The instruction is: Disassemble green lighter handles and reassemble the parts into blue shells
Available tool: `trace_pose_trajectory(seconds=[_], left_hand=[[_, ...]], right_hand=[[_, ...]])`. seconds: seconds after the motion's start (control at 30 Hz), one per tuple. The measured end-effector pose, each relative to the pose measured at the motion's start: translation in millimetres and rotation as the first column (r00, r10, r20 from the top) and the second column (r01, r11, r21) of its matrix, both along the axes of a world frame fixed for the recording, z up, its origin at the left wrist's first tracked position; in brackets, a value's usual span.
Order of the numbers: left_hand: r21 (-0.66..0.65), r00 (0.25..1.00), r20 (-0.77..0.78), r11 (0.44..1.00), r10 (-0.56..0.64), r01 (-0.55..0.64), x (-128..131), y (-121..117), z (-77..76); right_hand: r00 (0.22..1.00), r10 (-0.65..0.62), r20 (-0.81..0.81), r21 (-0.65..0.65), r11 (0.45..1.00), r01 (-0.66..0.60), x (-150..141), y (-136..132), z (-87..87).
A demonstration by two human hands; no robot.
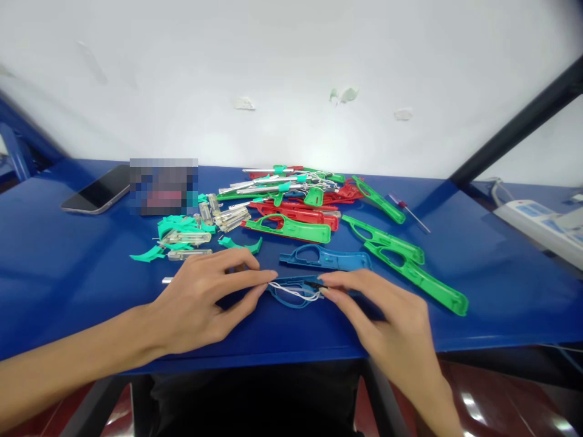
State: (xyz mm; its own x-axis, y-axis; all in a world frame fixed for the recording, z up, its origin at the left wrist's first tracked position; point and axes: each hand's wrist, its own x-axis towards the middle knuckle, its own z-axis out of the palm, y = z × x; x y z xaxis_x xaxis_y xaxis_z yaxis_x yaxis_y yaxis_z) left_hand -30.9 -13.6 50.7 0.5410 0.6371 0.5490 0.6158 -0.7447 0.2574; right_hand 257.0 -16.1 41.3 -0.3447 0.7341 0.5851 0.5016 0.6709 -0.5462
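A blue plastic lighter half-shell (291, 303) with a finger loop lies near the table's front edge, between my hands. My left hand (204, 297) is closed in a pinch at the shell's left end, where the white wires (291, 291) begin. The wires bow across the loop toward a small black part (315, 285). Thumb and index finger of my right hand (387, 303) grip that black part over the shell. A silver rod tip (167, 280) shows left of my left hand. Just beyond, another blue half-shell (328, 259) lies with its hollow side up.
Green half-shells (416, 276) lie at right, near a thin screwdriver (410, 212). Behind are red shells (296, 215) and silver lighter rods (264, 185). Teal triggers (182, 226) and clear fuel tanks (189, 238) are piled at left, near a phone (100, 189). A wall stands behind.
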Motion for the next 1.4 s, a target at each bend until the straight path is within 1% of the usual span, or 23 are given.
trace_pose_trajectory(seconds=[0.13, 0.2, 0.33, 0.5, 0.67, 0.8, 1.03, 1.2, 1.4], left_hand=[[0.051, 0.999, -0.028, 0.998, 0.024, -0.023, -0.9, 0.6, -2.2], [0.056, 0.999, -0.034, 0.998, 0.034, -0.032, -1.2, 0.7, -4.4], [-0.002, 1.0, -0.009, 1.0, 0.019, -0.019, -0.7, -0.7, -7.6], [-0.065, 1.0, -0.002, 0.998, -0.003, 0.003, -2.0, -2.1, -7.1], [-0.118, 1.0, 0.014, 0.993, -0.012, 0.014, -6.5, -2.0, -4.6], [-0.149, 1.0, 0.02, 0.989, -0.009, 0.012, -8.2, -3.5, -3.8], [-0.131, 0.999, 0.028, 0.991, -0.034, 0.037, -7.6, -6.3, -2.1], [-0.101, 0.999, -0.024, 0.994, -0.046, 0.043, -9.7, -8.7, -1.6], [-0.132, 0.998, -0.036, 0.99, -0.057, 0.052, -10.5, -8.6, -3.4]], right_hand=[[1.0, -0.014, 0.0, 0.014, 1.0, 0.014, -0.1, 1.1, -0.1], [1.0, -0.013, -0.002, 0.009, 1.0, 0.013, 0.0, 1.4, -0.7], [1.0, -0.009, -0.022, -0.005, 1.0, 0.009, 0.2, 1.1, -3.3], [0.999, 0.006, -0.041, -0.038, 0.999, -0.008, 1.8, -0.2, -5.7], [0.999, 0.04, 0.002, -0.025, 0.999, -0.04, 5.3, -0.3, -7.5], [0.999, 0.033, 0.013, -0.026, 0.999, -0.032, 5.6, 1.2, -9.0], [0.999, 0.026, 0.025, -0.022, 0.999, -0.025, 5.4, 2.5, -7.7], [0.999, 0.027, 0.019, -0.055, 0.998, -0.026, 4.7, 4.3, -7.0], [1.0, 0.022, 0.012, -0.077, 0.997, -0.021, 4.6, 3.5, -6.7]])
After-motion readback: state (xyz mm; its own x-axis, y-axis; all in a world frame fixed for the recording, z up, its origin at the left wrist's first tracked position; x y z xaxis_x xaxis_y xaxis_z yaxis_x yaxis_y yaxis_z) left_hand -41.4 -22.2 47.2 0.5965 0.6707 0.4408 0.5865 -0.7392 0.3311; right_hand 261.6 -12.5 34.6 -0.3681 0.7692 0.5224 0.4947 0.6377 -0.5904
